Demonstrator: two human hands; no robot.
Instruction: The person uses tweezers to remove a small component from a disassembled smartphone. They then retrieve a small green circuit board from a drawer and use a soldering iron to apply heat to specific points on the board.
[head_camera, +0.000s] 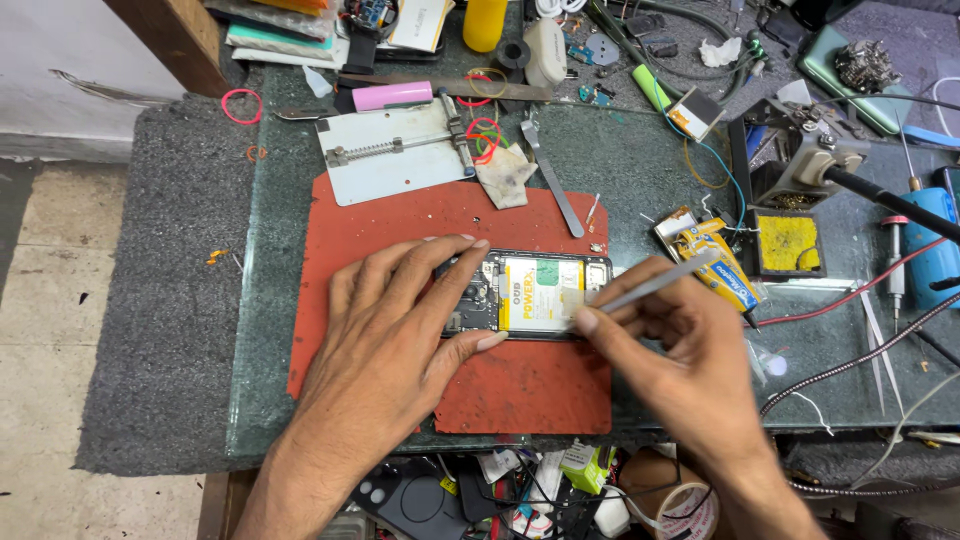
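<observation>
Head view. Left hand (395, 320) lies flat at frame centre, fingers spread — thumb along the lower edge, fingertips over the top edge of the opened black smartphone with a white-and-yellow battery exposed (530, 294), pinning its left end. Right hand (680, 345) comes in from lower right, thumb and forefinger pinched on a thin flat metal pry tool (655, 284); the tool's lower end meets the phone's right part near the battery, its handle end angles toward the upper right.

Counts: one phone, one pry tool in hand, a second flat metal spudger (553, 182) lying loose above the mat, one pink cylindrical tube (392, 96), one silver metal board-holder plate (395, 152) at upper centre, one yellow-and-blue small carton (725, 266) right of the phone, one roll of brown tape (670, 495) at the bottom edge.

Surface: phone sits centre frame on a worn red rubber mat (520, 385), which lies on a dark green stone-look bench top (640, 165) — cluttered with cables and parts along the top and right. Grey carpet-like cloth (160, 300) hangs at the left; pale tiled floor (45, 330) at the far left.
</observation>
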